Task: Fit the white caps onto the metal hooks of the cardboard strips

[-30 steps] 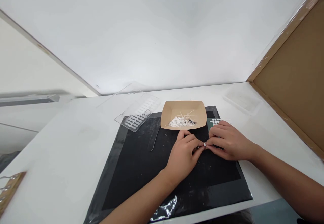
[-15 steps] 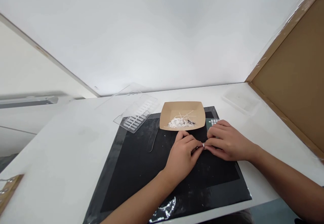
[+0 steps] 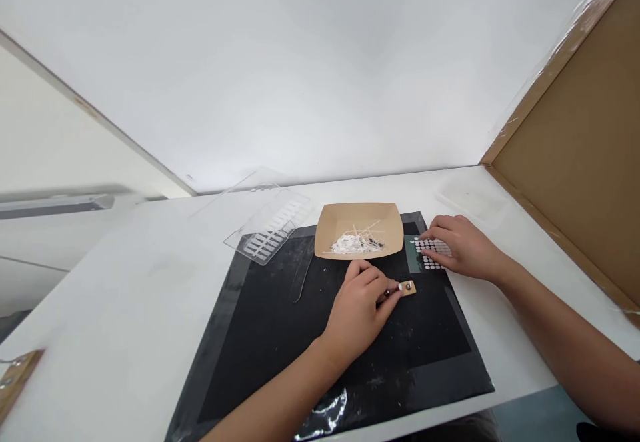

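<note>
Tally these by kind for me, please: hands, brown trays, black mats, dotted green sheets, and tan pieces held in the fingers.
Hands: 2, left hand and right hand
Brown tray: 1
Black mat: 1
Dotted green sheet: 1
Held tan piece: 1
Total: 6

No readable text or labels

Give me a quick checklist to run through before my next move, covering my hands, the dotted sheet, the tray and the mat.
1. Left hand on the small tan piece: ok, fingertips at its left end.
2. Right hand at the white-dotted sheet: ok.
3. Dot stuck to a right fingertip: cannot tell, too small.
4. Scrap pile inside the paper tray: ok.
5. Black mat free of specks: not ok, several light ones show.
</note>
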Demonstrator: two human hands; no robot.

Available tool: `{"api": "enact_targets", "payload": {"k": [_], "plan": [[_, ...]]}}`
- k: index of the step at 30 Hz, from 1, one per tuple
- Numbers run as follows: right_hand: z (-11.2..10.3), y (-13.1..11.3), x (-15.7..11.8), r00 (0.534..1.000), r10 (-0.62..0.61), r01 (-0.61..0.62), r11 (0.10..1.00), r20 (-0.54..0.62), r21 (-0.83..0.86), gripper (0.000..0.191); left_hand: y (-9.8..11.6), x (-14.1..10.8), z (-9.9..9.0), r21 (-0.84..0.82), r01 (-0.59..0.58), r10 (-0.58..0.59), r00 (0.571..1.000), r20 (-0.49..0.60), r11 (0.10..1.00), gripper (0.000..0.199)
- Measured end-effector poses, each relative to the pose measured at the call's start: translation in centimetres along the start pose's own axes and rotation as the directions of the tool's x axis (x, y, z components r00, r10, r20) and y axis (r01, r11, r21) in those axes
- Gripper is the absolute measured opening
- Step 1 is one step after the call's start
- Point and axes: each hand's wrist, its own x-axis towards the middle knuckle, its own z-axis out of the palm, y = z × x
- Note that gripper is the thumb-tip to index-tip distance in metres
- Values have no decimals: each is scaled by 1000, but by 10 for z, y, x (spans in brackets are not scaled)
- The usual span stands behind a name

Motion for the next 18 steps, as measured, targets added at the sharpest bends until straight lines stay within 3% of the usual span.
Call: {"api": "enact_targets", "payload": {"k": [9, 13, 18], "plan": [[31, 2, 8, 995, 49, -57, 995, -83, -85, 25, 2, 0, -3, 42, -11, 11, 1000, 13, 999, 4], [29, -4, 16, 992, 104, -114, 984, -75, -138, 14, 2, 1, -3, 36, -14, 14, 1000, 7, 999, 2], [23, -19, 28, 987, 159, -152, 934, -6, -324, 18, -1, 1, -2, 26, -4, 5, 1000, -17, 1000, 4]]}}
